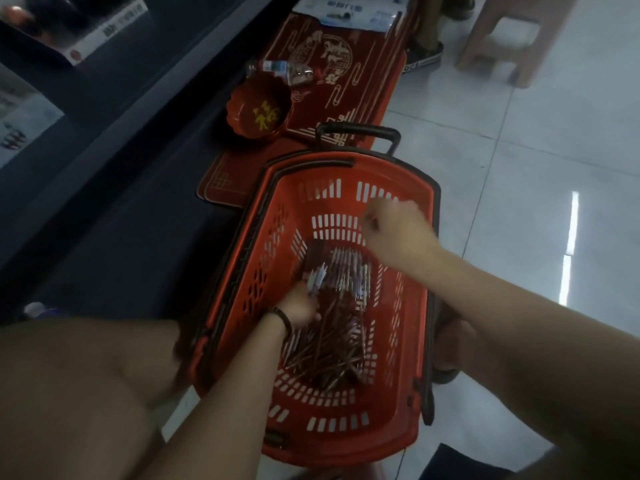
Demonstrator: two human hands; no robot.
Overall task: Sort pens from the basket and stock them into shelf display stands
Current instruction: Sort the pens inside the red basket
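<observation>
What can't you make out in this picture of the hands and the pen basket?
Head view only:
- Right hand: motion-blurred; its grip is unreadable.
- Left hand: holds pens, count blurred.
- Loose pens in basket: types too small.
- Display stands: outside the frame.
- Shelf labels: blurred, unreadable.

A shop: a red plastic shopping basket (349, 441) on a glossy tiled floor (519, 168), dark shelving (104, 109) left, stacked red trays (346, 81) far

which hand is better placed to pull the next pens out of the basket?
Left, probably. The left hand is already down in the basket, gripping a bunch of pens at the pile. The right hand is raised near the far wall, blurred, away from the pile.
</observation>
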